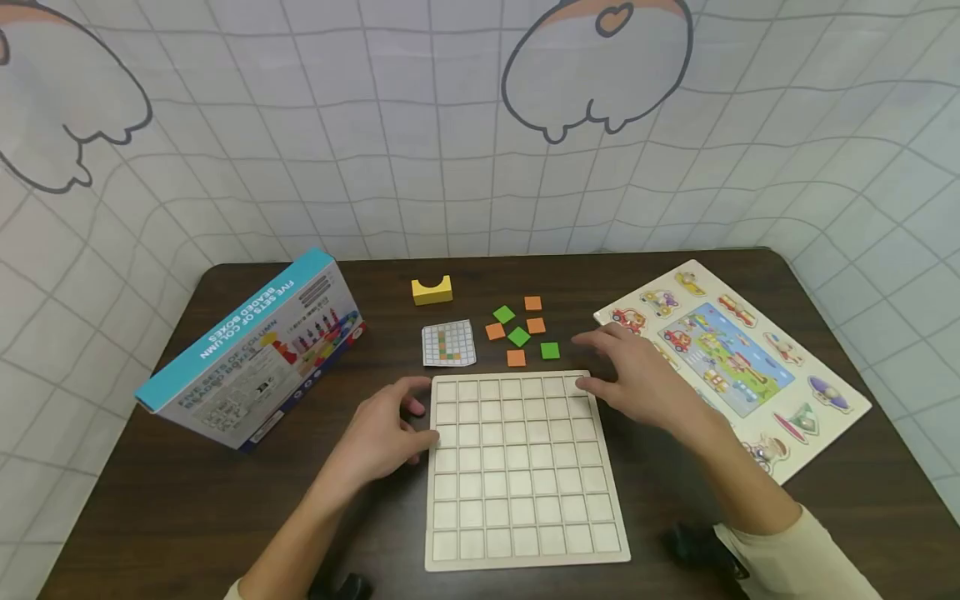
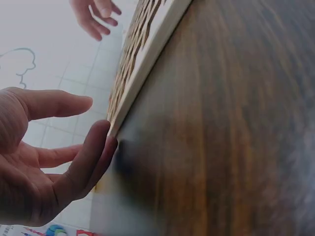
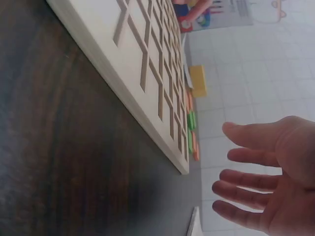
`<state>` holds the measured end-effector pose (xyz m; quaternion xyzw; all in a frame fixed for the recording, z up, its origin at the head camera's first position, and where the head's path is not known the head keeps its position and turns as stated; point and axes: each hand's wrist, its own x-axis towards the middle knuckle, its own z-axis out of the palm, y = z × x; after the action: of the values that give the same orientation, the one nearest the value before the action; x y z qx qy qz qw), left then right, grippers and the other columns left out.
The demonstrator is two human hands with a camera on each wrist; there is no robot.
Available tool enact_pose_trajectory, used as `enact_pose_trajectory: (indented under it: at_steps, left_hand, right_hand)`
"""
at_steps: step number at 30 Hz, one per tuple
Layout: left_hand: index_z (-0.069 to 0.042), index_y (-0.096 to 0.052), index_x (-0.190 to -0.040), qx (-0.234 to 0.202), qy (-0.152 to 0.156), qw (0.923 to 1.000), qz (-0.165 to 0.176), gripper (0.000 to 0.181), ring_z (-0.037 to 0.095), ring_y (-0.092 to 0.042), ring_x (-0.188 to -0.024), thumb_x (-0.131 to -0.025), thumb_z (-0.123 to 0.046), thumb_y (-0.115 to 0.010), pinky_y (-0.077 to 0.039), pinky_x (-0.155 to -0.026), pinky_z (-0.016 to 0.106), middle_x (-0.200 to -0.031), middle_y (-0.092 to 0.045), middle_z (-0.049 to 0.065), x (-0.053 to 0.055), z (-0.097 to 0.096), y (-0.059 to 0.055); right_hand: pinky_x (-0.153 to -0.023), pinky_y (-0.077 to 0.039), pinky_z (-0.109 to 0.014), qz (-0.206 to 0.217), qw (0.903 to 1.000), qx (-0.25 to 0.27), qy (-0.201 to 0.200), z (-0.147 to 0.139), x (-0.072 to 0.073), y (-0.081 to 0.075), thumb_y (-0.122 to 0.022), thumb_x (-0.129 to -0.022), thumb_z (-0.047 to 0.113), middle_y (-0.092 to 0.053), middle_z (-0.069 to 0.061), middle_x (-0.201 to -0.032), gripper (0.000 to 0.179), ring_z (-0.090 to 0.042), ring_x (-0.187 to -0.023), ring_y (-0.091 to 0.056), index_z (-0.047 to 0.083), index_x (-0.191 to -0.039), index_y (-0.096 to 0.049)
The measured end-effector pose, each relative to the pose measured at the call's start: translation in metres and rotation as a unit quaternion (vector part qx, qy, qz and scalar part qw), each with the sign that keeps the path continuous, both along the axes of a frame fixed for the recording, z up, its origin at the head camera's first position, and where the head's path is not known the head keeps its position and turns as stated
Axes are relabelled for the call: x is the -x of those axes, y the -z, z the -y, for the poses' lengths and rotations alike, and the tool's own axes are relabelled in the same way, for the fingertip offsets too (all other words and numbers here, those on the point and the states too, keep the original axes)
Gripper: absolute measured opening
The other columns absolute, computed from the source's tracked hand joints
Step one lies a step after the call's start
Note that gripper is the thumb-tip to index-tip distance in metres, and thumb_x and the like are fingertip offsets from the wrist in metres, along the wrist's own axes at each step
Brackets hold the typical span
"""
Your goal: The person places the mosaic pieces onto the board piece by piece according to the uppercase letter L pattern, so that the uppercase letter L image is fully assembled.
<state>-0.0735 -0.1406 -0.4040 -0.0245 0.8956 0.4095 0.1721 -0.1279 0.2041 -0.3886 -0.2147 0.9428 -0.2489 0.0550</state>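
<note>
A pale wooden grid board (image 1: pixel 517 475) with shallow square cells lies flat on the dark table. My left hand (image 1: pixel 386 429) is at the board's upper left edge, its thumb tip overlapping the rim in the head view. In the left wrist view its fingers (image 2: pixel 88 157) are loosely bent with nothing between them. My right hand (image 1: pixel 645 379) hovers by the upper right corner, thumb over the corner cell. The right wrist view shows its fingers (image 3: pixel 246 179) spread and holding nothing. Beyond the board lie several green tiles (image 1: pixel 518 337) and orange tiles (image 1: pixel 516 358).
A small printed grid card (image 1: pixel 448 343) lies behind the board, with a yellow arch block (image 1: pixel 432 292) farther back. At left stands a blue-and-white box (image 1: pixel 262 358). A wooden picture puzzle (image 1: pixel 750 367) lies at right, partly under the right forearm. A white tiled-pattern backdrop (image 1: pixel 450 125) hangs behind the table.
</note>
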Motion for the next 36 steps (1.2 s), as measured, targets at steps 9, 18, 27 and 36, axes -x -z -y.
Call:
enact_pose_trajectory:
  at_steps: [9,18,27,36]
  left_hand:
    - [-0.012,-0.050,-0.150,-0.015,-0.022,0.9994,0.020,0.074,0.020,-0.064,-0.056,-0.084,-0.006,-0.083,-0.059,-0.053,0.031,-0.110,-0.061,0.013,0.001,-0.006,0.004]
    - [-0.015,-0.046,-0.153,-0.009,-0.028,0.9993,0.022,0.078,0.020,-0.065,-0.055,-0.084,-0.004,-0.082,-0.059,-0.049,0.030,-0.109,-0.056,0.014,0.000,-0.012,0.004]
    - [-0.012,-0.048,-0.152,0.015,-0.023,0.9996,0.008,0.079,0.021,-0.061,-0.061,-0.082,0.004,-0.080,-0.059,-0.047,0.028,-0.107,-0.053,0.014,-0.001,-0.014,0.004]
    - [-0.013,-0.051,-0.149,0.011,-0.022,0.9997,0.008,0.074,0.020,-0.061,-0.059,-0.083,0.003,-0.080,-0.059,-0.046,0.028,-0.105,-0.054,0.013,0.000,-0.016,0.006]
  right_hand:
    - [-0.090,-0.058,-0.053,0.011,0.9996,0.017,-0.019,0.006,0.020,-0.002,-0.080,-0.091,0.018,-0.065,-0.019,-0.130,0.051,-0.035,-0.109,-0.067,0.004,-0.137,-0.063]
    - [-0.086,-0.059,-0.048,0.015,0.9990,0.032,-0.026,0.018,0.040,-0.004,-0.081,-0.089,0.014,-0.067,-0.017,-0.124,0.052,-0.031,-0.103,-0.067,0.003,-0.136,-0.063]
    - [-0.088,-0.058,-0.048,0.041,0.9981,0.041,-0.020,0.029,0.064,-0.001,-0.080,-0.089,0.009,-0.067,-0.015,-0.118,0.041,-0.029,-0.101,-0.068,0.003,-0.128,-0.068]
    - [-0.089,-0.058,-0.045,0.079,0.9960,0.042,-0.005,0.036,0.090,0.010,-0.077,-0.090,0.003,-0.072,-0.014,-0.120,0.032,-0.026,-0.100,-0.068,0.004,-0.122,-0.072]
